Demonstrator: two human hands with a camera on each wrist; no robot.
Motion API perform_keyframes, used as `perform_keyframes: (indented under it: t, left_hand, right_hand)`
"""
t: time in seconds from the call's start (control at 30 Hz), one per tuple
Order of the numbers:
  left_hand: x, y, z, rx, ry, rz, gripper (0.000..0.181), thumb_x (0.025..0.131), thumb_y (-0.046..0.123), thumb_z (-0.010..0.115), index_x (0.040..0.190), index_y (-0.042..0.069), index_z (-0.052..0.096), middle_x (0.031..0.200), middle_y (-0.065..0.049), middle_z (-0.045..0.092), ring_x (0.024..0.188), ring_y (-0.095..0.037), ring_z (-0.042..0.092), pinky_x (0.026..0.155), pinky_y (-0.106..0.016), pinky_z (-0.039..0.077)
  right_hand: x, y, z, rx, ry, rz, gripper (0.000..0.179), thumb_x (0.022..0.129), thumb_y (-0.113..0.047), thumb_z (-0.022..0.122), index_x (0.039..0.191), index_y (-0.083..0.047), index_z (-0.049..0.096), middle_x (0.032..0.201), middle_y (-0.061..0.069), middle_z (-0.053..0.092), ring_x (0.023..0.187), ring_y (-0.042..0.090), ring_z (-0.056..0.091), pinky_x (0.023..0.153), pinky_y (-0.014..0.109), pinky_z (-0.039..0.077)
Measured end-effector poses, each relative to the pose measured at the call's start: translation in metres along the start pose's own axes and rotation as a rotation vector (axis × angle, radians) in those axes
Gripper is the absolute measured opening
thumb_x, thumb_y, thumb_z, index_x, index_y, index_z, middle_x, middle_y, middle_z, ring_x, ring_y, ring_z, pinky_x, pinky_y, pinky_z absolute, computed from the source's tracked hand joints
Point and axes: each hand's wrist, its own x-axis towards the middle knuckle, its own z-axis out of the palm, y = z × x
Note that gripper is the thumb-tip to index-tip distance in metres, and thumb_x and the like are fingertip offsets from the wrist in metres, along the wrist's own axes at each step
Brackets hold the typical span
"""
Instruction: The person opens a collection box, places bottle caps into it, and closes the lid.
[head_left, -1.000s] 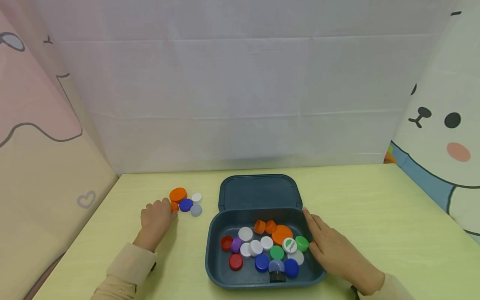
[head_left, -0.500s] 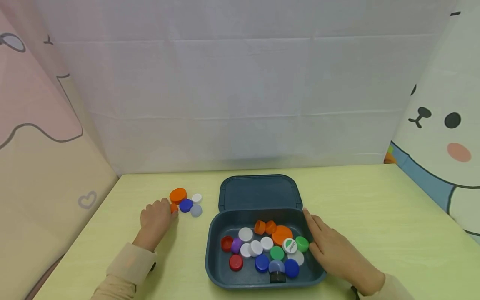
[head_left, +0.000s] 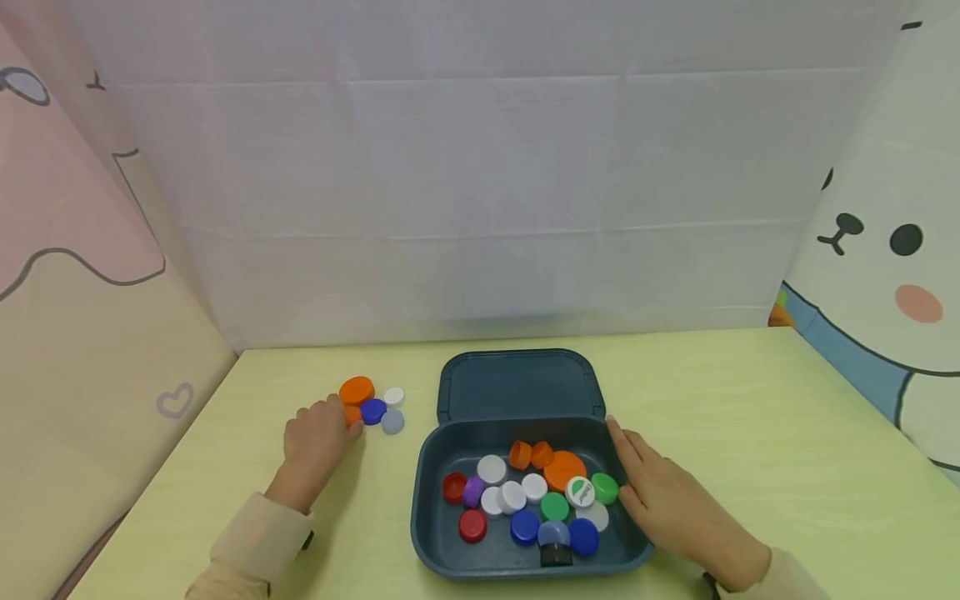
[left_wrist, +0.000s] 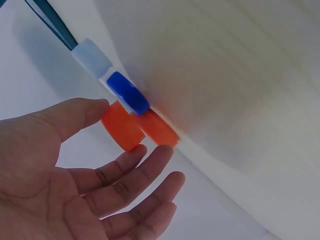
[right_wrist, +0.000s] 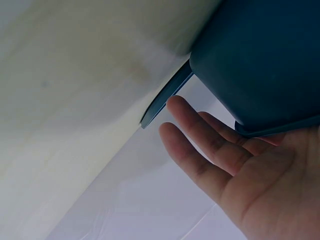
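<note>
My left hand (head_left: 318,437) is at the left of the table, pinching a small orange bottle cap (left_wrist: 122,129) between thumb and fingertips. Right beside that cap are a larger orange cap (head_left: 357,390), a blue cap (head_left: 372,411), a white cap (head_left: 393,397) and a pale grey-blue cap (head_left: 392,421). With fingers extended, my right hand (head_left: 667,500) rests along the right rim of a dark teal box (head_left: 450,558). In the right wrist view the box wall (right_wrist: 265,65) stands over the palm.
Inside the box lie several bottle caps, among them a red cap (head_left: 472,525), a purple cap (head_left: 473,492) and a green cap (head_left: 554,507). A dark teal lid (head_left: 521,383) lies flat behind the box. A white cloth (head_left: 480,208) hangs along the table's back edge.
The left hand and its small orange cap have shifted slightly to the right, toward the blue cap. My right hand and the box have stayed in place.
</note>
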Motion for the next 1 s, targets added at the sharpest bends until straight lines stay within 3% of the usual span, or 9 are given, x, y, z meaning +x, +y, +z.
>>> perform_keyframes:
  t: [0.27,0.43,0.73,0.9,1.0]
  left_hand:
    - [-0.012,0.014,-0.009,0.029,0.104,0.072,0.041,0.081,0.031,0.065,0.083,-0.008,0.053,0.063,-0.013,0.05,0.053,-0.027,0.047,0.048,-0.035,0.042]
    - [-0.021,0.025,-0.016,0.026,0.189,0.126,0.038,0.079,0.03,0.068,0.079,-0.005,0.052,0.061,-0.011,0.049,0.052,-0.027,0.046,0.047,-0.035,0.041]
    - [-0.039,0.052,-0.028,0.038,0.281,0.206,0.036,0.076,0.03,0.071,0.081,-0.001,0.055,0.065,-0.011,0.052,0.057,-0.025,0.045,0.05,-0.034,0.04]
    - [-0.05,0.067,-0.03,0.043,0.306,0.259,0.037,0.074,0.032,0.073,0.079,0.002,0.052,0.067,-0.01,0.053,0.061,-0.027,0.048,0.054,-0.035,0.041]
    - [-0.057,0.076,-0.033,0.048,0.284,0.276,0.038,0.074,0.034,0.073,0.082,0.003,0.053,0.072,-0.01,0.055,0.065,-0.026,0.05,0.058,-0.035,0.043]
  right_hand:
    - [0.0,0.0,0.0,0.003,0.002,-0.007,0.065,0.088,-0.016,0.05,0.144,-0.003,0.02,0.138,0.018,0.041,0.113,0.031,0.053,0.09,0.047,0.046]
    - [0.0,0.0,0.0,-0.004,0.012,-0.016,0.065,0.088,-0.015,0.051,0.144,-0.002,0.02,0.138,0.018,0.041,0.112,0.03,0.053,0.09,0.047,0.046]
    - [0.0,0.0,0.0,-0.009,0.008,-0.013,0.065,0.088,-0.016,0.05,0.144,-0.002,0.02,0.137,0.019,0.041,0.11,0.03,0.054,0.089,0.047,0.047]
    - [0.0,0.0,-0.001,-0.001,-0.01,0.003,0.066,0.087,-0.016,0.051,0.144,-0.002,0.019,0.137,0.019,0.041,0.109,0.03,0.054,0.088,0.047,0.047]
    - [0.0,-0.001,-0.001,0.0,-0.007,0.0,0.066,0.087,-0.016,0.051,0.144,-0.003,0.019,0.137,0.019,0.041,0.108,0.03,0.055,0.088,0.047,0.047]
